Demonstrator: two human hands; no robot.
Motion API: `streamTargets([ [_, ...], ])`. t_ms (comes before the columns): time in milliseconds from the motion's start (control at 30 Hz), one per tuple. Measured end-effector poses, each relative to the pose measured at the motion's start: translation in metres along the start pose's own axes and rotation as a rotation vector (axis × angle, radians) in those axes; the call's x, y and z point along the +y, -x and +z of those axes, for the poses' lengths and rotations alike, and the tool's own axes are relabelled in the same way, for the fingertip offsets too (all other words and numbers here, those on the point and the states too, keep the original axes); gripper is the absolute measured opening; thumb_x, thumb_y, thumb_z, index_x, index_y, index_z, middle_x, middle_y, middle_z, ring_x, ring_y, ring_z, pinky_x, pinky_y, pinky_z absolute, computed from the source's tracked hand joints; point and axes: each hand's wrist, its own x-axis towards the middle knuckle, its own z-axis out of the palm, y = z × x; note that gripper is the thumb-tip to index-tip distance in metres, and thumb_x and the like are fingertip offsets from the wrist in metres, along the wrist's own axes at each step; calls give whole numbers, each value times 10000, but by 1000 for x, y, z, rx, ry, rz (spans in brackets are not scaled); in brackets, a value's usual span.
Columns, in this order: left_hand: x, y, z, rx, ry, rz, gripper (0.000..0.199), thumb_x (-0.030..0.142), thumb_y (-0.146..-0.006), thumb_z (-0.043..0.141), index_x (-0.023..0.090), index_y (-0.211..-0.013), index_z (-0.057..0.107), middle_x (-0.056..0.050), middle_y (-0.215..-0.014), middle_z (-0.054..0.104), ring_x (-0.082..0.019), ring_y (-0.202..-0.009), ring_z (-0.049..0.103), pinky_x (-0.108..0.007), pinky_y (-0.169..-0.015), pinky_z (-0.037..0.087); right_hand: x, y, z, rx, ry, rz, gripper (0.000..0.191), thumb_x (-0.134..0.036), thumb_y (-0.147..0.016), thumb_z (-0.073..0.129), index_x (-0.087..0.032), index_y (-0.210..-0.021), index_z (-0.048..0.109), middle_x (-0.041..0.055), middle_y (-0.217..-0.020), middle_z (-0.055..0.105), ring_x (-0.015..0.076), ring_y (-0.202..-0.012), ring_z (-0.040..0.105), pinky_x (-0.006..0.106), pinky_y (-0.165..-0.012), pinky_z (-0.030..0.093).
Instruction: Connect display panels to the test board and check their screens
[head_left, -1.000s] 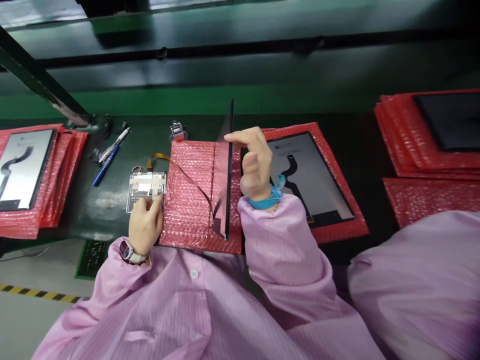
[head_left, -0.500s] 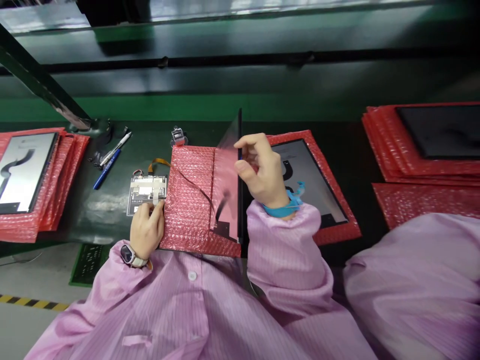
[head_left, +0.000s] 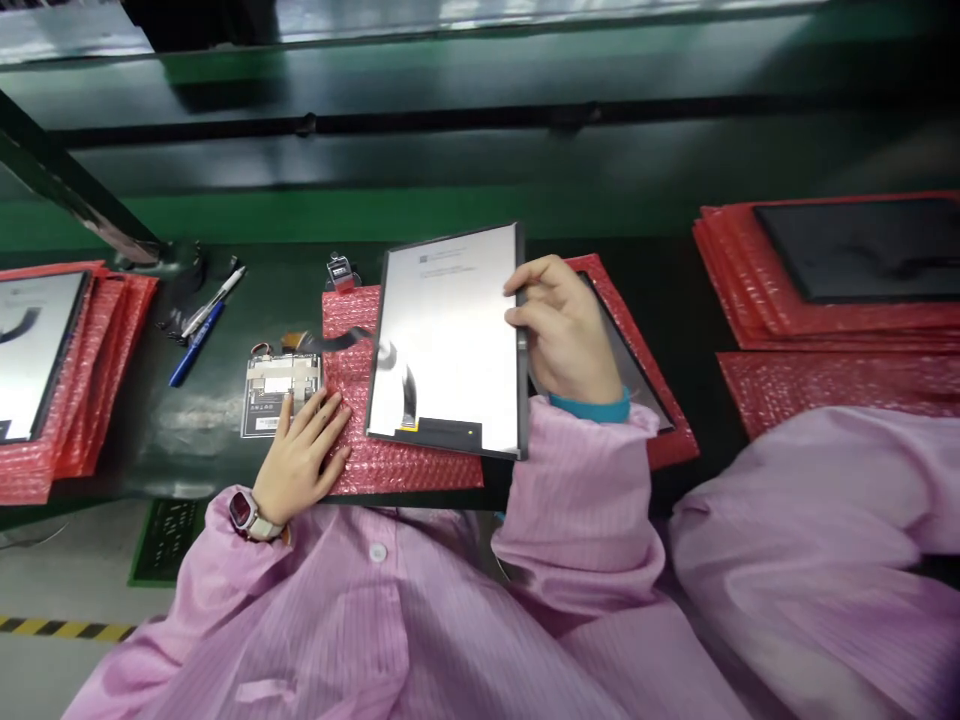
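Observation:
My right hand [head_left: 566, 325] pinches the right edge of an LCD panel [head_left: 457, 330], whose silvery back faces me, tilted above a red bubble-wrap bag [head_left: 352, 390]. A dark ribbon cable [head_left: 345, 341] runs from the panel's left side toward an orange connector by a small circuit board [head_left: 281, 385] taped with pale strips. With fingers spread, my left hand [head_left: 304, 455] rests across the board's lower right corner and the bag's left edge. Behind my right hand, another panel [head_left: 634, 370] lies on its own red bag, partly hidden.
At the left is a stack of red bags with a panel [head_left: 37, 350] on top. A blue pen [head_left: 196, 345], a white pen [head_left: 225, 292] and a metal tally counter [head_left: 341, 272] lie toward the back. More bags [head_left: 739, 290] are stacked right, near a co-worker's pink sleeve [head_left: 810, 540].
The panel has swung from nearly upright and edge-on to showing its silvery back, its left side lifted off the bag. My left hand's fingers have spread out from their curled position at the board.

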Motion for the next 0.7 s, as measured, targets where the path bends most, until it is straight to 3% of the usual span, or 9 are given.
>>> streamTargets([
  [133,-2,0,0,-32,102,-96,589,294,-1058,417,128,-1592,232,-171,-1546,479,-292,-1514,355,-582,-1251,255,12,-3,20,-171,-21,146,250,-106,-645,528,-214,-864,474,-47,-681,389,99,-583,346,238,-553,262],
  [267,-4,1,0,-20,151,-90,621,232,-1049,408,142,-1616,170,-167,-1566,453,-284,-1547,288,-584,-1265,241,24,-5,28,-291,200,245,259,-79,-684,488,-220,-901,471,-55,-652,333,115,-599,368,240,-578,276],
  [400,-4,1,-1,-25,91,-9,554,244,-1031,465,173,-1568,348,-159,-1576,441,-340,-1535,298,-613,-1239,274,30,-5,25,-301,542,289,197,-132,-783,514,-232,-927,424,-63,-626,386,134,-577,407,245,-577,290],
  [467,-4,0,0,-25,66,13,507,240,-1020,487,168,-1520,435,-173,-1559,457,-361,-1507,346,-623,-1214,313,30,-4,27,-241,725,280,183,-232,-846,575,-229,-952,427,-46,-647,452,155,-596,453,259,-596,333],
  [600,-5,-2,1,9,10,52,483,220,-1012,499,135,-1486,470,-208,-1529,472,-402,-1493,345,-664,-1165,364,31,1,46,56,987,124,219,-328,-923,599,-180,-1069,529,107,-864,626,265,-867,586,366,-745,472],
  [633,-5,-3,0,25,1,68,472,214,-1010,504,125,-1473,479,-218,-1524,471,-407,-1485,352,-659,-1150,387,32,3,54,60,959,22,233,-345,-944,585,-170,-1095,554,145,-964,650,290,-970,586,408,-810,493],
  [700,-5,-5,-6,43,18,135,426,176,-997,524,114,-1418,519,-221,-1455,532,-379,-1415,449,-589,-1111,462,36,9,73,-98,802,-214,278,-394,-977,565,-170,-1138,595,160,-1141,657,294,-1130,554,466,-964,487],
])
